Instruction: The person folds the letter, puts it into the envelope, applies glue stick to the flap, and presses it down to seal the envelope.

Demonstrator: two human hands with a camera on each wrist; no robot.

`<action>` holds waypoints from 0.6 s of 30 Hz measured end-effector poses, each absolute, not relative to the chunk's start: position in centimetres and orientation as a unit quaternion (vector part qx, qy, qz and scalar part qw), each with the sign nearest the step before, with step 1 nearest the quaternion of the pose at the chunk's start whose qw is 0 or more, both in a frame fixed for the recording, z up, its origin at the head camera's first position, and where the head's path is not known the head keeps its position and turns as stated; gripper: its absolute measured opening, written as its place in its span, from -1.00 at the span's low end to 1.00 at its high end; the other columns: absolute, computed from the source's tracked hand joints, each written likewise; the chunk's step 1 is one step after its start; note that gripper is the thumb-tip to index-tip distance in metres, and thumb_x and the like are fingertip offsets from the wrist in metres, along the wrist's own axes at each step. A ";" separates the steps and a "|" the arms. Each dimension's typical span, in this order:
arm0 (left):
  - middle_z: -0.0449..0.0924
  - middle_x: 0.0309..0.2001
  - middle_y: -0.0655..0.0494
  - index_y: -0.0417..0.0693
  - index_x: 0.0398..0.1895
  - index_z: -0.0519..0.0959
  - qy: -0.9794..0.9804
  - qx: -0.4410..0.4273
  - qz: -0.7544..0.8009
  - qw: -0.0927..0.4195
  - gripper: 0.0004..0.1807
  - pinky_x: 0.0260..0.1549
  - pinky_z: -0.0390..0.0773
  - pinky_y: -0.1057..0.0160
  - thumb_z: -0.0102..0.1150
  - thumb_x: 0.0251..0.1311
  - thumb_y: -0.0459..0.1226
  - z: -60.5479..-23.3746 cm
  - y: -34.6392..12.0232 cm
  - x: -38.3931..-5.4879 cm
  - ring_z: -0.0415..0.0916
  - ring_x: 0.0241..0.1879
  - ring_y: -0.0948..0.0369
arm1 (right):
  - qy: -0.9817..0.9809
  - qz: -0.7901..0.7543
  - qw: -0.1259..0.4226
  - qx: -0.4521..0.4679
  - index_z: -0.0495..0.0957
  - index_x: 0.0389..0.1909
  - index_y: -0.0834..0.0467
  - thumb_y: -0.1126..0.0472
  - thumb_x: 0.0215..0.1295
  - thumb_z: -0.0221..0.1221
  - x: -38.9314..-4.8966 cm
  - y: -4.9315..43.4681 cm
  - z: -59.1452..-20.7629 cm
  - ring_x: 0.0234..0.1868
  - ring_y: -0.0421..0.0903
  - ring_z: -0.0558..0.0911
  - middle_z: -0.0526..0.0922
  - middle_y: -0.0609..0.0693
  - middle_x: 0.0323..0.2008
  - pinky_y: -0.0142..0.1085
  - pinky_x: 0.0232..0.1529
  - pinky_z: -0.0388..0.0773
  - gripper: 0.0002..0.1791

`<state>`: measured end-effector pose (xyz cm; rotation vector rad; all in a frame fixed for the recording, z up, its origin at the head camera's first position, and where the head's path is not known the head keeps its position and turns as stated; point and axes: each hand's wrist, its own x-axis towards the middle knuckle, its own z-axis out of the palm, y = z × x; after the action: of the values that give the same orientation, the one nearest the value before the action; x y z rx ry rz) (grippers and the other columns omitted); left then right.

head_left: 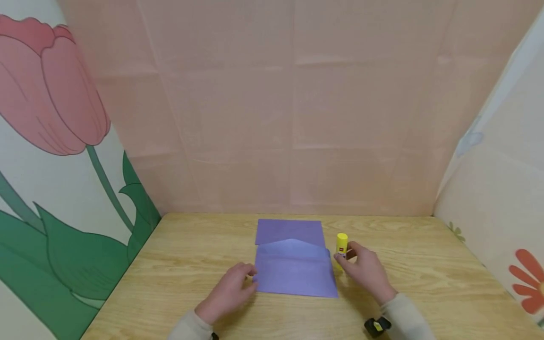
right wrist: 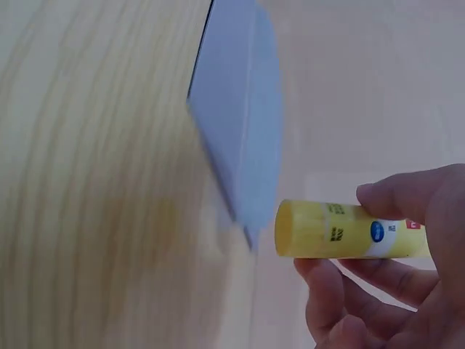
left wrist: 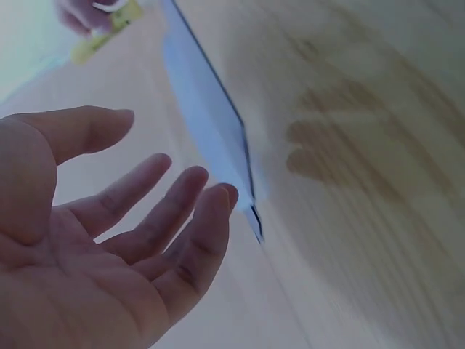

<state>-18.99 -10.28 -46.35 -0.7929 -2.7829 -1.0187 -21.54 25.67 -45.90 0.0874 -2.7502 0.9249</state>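
A purple envelope (head_left: 293, 274) lies on the wooden table with its pointed flap raised toward the far side. Just behind it, partly covered by the flap, is a darker purple rectangle of paper (head_left: 290, 231). My right hand (head_left: 366, 269) pinches a yellow glue stick (right wrist: 349, 231) between thumb and fingers, to the right of the envelope. The stick stands upright in the head view, its cap (head_left: 342, 240) on top. My left hand (head_left: 231, 288) is at the envelope's left edge, fingers loosely bent and holding nothing; whether the fingertips touch the paper I cannot tell.
The wooden table (head_left: 178, 264) ends at a pink-beige cloth backdrop (head_left: 293, 108). A tulip-printed panel (head_left: 55, 89) borders the left side, and a pale panel with a red flower (head_left: 527, 283) borders the right. A dark device (head_left: 377, 326) sits at my right wrist.
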 end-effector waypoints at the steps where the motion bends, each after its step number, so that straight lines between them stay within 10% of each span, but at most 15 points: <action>1: 0.63 -0.11 -0.06 -0.24 -0.04 0.61 -0.901 -0.265 -0.343 0.030 -0.75 -0.12 0.60 0.14 0.27 0.26 -0.30 -46.2 -10.2 -19.1 0.57 -0.14 0.03 | -0.940 0.316 0.122 0.035 0.58 -0.23 0.15 0.00 0.27 0.32 -21.4 25.2 -45.7 -0.53 -0.17 0.51 0.70 0.08 -0.30 -0.30 -0.53 0.43 -0.71; 18: 0.63 -0.11 0.13 -0.10 0.11 0.60 -0.839 -0.245 -0.485 -0.009 -0.65 -0.20 0.57 0.32 0.19 0.39 -0.11 -44.0 -5.6 -20.1 0.57 -0.19 0.25 | -0.928 0.338 0.119 0.100 0.60 -0.39 0.05 0.05 0.13 0.43 -19.8 18.9 -44.2 -0.55 -0.28 0.43 0.56 -0.18 -0.51 -0.40 -0.55 0.39 -0.78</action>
<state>-20.08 -5.55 -43.98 -0.7742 -2.6515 -1.5333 -19.78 18.86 -44.17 0.2915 -2.7135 0.9888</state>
